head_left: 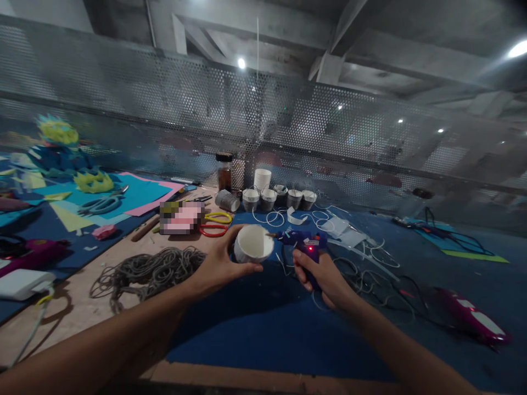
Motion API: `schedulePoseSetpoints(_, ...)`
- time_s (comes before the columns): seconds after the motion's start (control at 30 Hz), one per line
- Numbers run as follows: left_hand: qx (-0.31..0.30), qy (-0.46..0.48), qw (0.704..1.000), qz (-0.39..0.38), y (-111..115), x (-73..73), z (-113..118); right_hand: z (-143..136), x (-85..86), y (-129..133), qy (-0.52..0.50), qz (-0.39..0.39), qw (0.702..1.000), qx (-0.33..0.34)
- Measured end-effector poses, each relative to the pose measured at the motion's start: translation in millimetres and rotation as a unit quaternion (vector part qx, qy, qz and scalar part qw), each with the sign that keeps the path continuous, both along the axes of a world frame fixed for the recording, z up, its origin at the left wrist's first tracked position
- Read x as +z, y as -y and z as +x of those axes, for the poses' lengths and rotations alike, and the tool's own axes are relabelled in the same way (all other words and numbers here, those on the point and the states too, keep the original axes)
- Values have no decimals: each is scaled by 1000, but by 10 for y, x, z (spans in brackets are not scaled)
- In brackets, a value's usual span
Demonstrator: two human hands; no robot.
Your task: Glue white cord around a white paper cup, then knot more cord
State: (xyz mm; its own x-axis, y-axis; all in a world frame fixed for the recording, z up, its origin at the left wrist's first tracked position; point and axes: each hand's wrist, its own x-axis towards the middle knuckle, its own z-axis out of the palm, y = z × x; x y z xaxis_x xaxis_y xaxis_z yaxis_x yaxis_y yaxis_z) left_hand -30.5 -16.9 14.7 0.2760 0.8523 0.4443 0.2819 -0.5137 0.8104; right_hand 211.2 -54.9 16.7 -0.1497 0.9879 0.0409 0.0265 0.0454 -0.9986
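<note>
My left hand (222,258) is wrapped around a paper cup (254,244), tilted so that its white inside faces me. In my right hand (319,274) is a blue hot glue gun (302,240) with a small red light glowing on its side. The gun's nozzle points left and meets the cup's right rim; whether it touches cannot be made out. Behind the cup lie scissors with one red and one yellow handle (216,225). A tangled heap of grey cord (158,271) rests beside my left forearm.
Several small cups (267,198) line the back, near a dark-lidded jar (224,171) and stacked white cups (262,178). Loose white cord (274,218) curls in front. Coloured paper and grey scissors (101,204) lie left; a magenta tool (473,318) lies right. A perforated metal screen (288,120) stands behind.
</note>
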Motion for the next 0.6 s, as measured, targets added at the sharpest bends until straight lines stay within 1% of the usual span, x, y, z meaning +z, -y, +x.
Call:
schedulePoseSetpoints(0.13,3,4,1000,2,-1,-6,3,19,2,-9,42,13,999,-11)
schedulePoseSetpoints(0.3,4,2,1000,4,-3,3,0,61,60,-9,137,43,989,-20)
schedulePoseSetpoints(0.5,-3,-5,1000,12,-15,-10,-11,107,78,-8,236,32,970,-50)
schedulePoseSetpoints(0.6,-2,-10,1000,19,-19,-14,-19,128,58,-14,255,36,964,-59)
